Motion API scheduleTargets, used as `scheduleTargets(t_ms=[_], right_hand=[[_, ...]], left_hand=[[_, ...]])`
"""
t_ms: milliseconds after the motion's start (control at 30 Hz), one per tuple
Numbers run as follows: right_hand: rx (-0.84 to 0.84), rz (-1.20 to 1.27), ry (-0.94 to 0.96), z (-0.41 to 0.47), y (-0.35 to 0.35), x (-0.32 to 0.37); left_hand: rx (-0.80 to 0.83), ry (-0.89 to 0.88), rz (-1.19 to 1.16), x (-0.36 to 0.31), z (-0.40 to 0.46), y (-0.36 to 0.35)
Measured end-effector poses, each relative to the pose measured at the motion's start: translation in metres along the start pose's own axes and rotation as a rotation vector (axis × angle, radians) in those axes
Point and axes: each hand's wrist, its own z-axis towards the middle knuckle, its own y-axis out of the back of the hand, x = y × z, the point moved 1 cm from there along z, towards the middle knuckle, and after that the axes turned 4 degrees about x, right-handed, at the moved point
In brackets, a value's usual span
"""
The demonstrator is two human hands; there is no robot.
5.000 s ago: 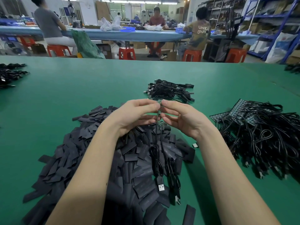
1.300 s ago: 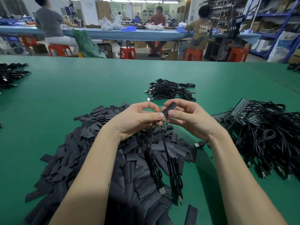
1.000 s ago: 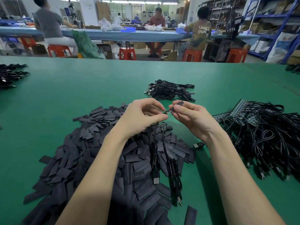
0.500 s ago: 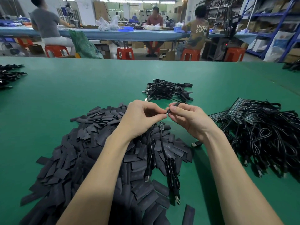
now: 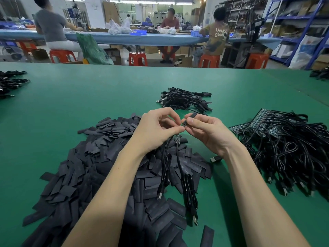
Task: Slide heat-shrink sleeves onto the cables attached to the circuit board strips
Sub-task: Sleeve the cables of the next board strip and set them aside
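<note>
On the green table [image 5: 89, 104] one big sleeve pile [image 5: 99, 166] lies nearest; two cables [image 5: 179, 168] hang over it from the hands, plugs dangling; above the pile, the left hand [image 5: 158, 129] has its fingers pinched on the cable tops, and the right hand [image 5: 208, 131] pinches one sleeve [image 5: 193, 115] just beside them; right of the pile, one heap of strips with cables [image 5: 284, 148]; beyond it, one cable bundle [image 5: 185, 100]; since half a second ago the hands sit slightly nearer the pile.
</note>
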Motion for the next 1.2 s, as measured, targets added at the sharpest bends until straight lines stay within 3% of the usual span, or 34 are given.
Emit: scheduleTargets(t_ms=[667,1200], right_hand=[[0.057,-0.057,-0.010,-0.0010,-0.0025,-0.0004],[0.028,0.051,-0.012,-0.0045,0.0011,-0.0014]], left_hand=[[0.013,0.004,0.003,-0.0011,-0.0015,0.0020],[0.027,0.025,-0.219,-0.0024,-0.0005,-0.0013]])
